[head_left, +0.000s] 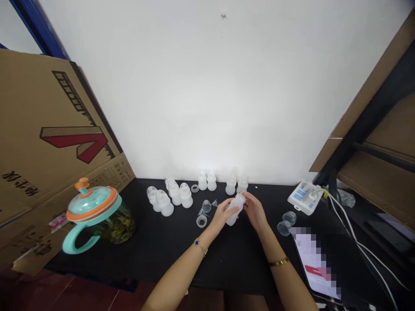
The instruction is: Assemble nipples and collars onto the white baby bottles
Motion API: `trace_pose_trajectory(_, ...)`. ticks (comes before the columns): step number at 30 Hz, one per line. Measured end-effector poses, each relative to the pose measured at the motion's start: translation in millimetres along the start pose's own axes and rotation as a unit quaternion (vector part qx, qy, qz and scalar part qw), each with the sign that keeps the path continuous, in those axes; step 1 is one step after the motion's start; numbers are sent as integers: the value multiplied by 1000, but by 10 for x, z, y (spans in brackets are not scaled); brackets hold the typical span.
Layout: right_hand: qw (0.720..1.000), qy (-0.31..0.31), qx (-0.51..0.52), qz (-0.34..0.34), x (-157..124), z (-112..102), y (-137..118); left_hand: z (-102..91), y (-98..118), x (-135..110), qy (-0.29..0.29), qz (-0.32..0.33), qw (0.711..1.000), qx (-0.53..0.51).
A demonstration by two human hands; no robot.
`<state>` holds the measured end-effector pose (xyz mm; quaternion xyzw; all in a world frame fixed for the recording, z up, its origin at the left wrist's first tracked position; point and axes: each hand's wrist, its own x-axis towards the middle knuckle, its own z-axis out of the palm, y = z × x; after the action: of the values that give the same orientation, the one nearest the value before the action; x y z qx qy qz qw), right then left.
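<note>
Working at the neck of the white bottle (pixel 237 203) appears the current step. Left hand (pixel 221 216) grips its body above the black table (pixel 233 261); right hand (pixel 255 209) touches the neck, its closure indeterminable. Next move likely calls for steady support.

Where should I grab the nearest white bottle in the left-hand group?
Best around the round body of the nearest white bottle, below its domed top. I'd come from the near, right side: it stands upright, with bare black table in front and neighbouring bottles behind and to its left.
</note>
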<state>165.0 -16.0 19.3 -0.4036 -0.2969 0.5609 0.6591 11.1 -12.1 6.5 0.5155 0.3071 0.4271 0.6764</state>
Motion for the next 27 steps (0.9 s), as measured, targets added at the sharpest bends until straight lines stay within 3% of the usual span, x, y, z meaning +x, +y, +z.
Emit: trace_pose_trajectory(27, 1000, 0, 0, 6, 8, 13, 19, -18, -6, 21, 5, 0, 1000, 0)
